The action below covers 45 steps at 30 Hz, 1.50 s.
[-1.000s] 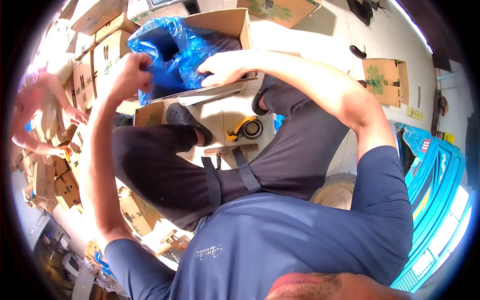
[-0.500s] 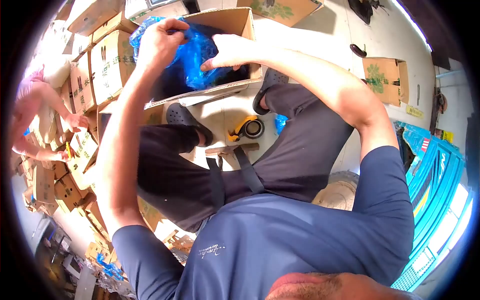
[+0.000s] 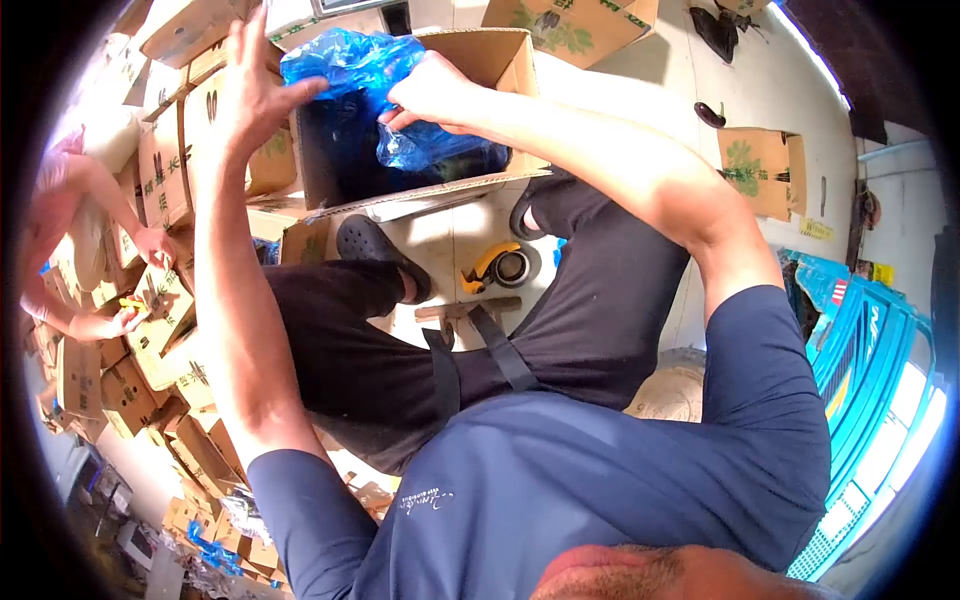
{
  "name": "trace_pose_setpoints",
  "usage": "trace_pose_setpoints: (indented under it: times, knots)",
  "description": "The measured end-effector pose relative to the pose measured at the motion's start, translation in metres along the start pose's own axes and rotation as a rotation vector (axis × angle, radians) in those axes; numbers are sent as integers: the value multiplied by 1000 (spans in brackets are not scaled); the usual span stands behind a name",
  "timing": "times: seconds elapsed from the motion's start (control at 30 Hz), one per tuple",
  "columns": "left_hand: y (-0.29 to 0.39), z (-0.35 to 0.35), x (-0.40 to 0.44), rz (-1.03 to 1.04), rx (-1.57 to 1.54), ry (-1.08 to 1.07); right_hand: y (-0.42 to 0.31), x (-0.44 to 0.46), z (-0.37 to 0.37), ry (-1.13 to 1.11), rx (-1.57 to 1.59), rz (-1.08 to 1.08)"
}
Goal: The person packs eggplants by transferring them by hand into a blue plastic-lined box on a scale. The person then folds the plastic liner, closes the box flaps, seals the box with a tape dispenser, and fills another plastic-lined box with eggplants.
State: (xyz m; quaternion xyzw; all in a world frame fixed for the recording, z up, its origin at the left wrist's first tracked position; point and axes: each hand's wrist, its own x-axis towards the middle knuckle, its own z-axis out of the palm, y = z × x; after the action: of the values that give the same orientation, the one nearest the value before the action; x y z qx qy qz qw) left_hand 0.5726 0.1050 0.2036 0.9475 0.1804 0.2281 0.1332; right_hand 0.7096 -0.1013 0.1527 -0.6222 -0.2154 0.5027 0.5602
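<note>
A cardboard box [image 3: 525, 85] stands on the floor beyond my feet, with a crumpled blue plastic bag [image 3: 350, 62] inside and above its left part. My right hand [image 3: 435, 92] is closed on the bag's plastic over the middle of the box. At the box's left edge is my left hand [image 3: 255, 100], open, its fingers spread and pointing away, its thumb tip close to the bag. Dark contents fill the box under the plastic; their shape is hard to make out.
A yellow tape dispenser [image 3: 495, 265] lies between my feet. Several cartons [image 3: 165, 170] are stacked at left, where another person's hand [image 3: 125, 320] holds a yellow tool. An eggplant [image 3: 709, 115] and a flattened carton [image 3: 765, 172] lie at right, near a blue vehicle [image 3: 870, 350].
My left hand has let go of the plastic, opened and moved left. My right hand has closed on the bag and moved slightly up. More of the box's dark inside shows.
</note>
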Motion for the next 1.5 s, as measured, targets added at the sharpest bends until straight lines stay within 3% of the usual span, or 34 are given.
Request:
trace_pose_setpoints:
  times: [0.07, 0.1, 0.13, 0.17, 0.2, 0.27, 0.3, 0.33, 0.37, 0.47, 0.53, 0.63, 0.73, 0.77, 0.8, 0.87, 0.9, 1.0, 1.03, 1.13, 1.2, 1.27, 1.33, 1.4, 1.43, 1.47, 1.5]
  knots:
    - [-21, 22, -5, -8, -288, -228, 8, 5, -3, 55, -37, -7]
    - [-3, 9, -2, -111, -258, -370, 10, 6, -6, 87, -55, -9]
    - [20, -3, 0, -215, -227, -513, 11, 6, -11, 104, -382, -254]
    - [25, 0, 2, -186, -51, -466, 12, 3, -18, 114, -710, -493]
    - [13, 6, 4, -192, -97, -435, 12, 0, -24, 116, -1037, -733]
    - [-22, 22, 12, -207, -179, -365, 11, -4, -32, -163, -1380, -545]
    - [-7, 8, 12, -245, -333, -341, 14, -6, -31, -193, -1484, -526]
    - [12, -6, 8, -196, -275, -363, 19, -9, -30, -223, -1586, -502]
    - [33, -20, 2, -148, -217, -382, 22, -9, -30, -177, -1656, -611]
    - [92, -33, -28, 104, -162, -625, 12, 0, -29, -221, -1636, -464]
    - [127, -8, -54, -8, -218, -898, 2, 7, -27, -196, -1419, -240]
    - [148, 49, -70, 122, -334, -990, -9, 16, -35, -245, -1170, -127]
    - [146, 110, -61, 117, -366, -1013, -27, 2, -19, -357, -1166, -153]
    - [150, 127, -63, 77, -344, -948, -38, -12, -11, -407, -1142, -181]
    - [160, 128, -60, 96, -516, -844, -52, -27, -1, -424, -1204, -119]
    - [169, 159, -53, 141, -379, -1030, -52, -31, 9, -339, -1366, -204]
    - [175, 162, -51, 194, -392, -1029, -44, -35, 4, -252, -1289, -450]
    - [198, 172, -55, 202, -191, -1044, -40, -24, -12, -529, -1156, -231]
    - [199, 170, -52, 218, -203, -1102, -37, -24, -17, -621, -1260, -29]
    - [206, 123, -35, 252, -412, -1335, -24, -19, -36, -591, -1147, -47]
    - [203, 69, -34, 280, -607, -1271, -16, -19, -47, -692, -1134, -78]
    - [198, 4, -29, 132, -632, -1259, -19, -40, -46, -565, -1210, -133]
    - [167, -35, -27, 278, -720, -1088, -13, -48, -44, -544, -1107, -173]
    - [137, -84, -15, -73, -731, -1130, -23, -66, -35, -602, -1165, -197]
    - [111, -86, -18, -172, -681, -994, -9, -65, -32, -632, -1196, -104]
    - [82, -83, -22, -107, -532, -808, 5, -64, -31, -662, -1303, -66]
    - [50, -76, -30, 186, -224, -592, 22, -61, -33, -681, -1291, 6]
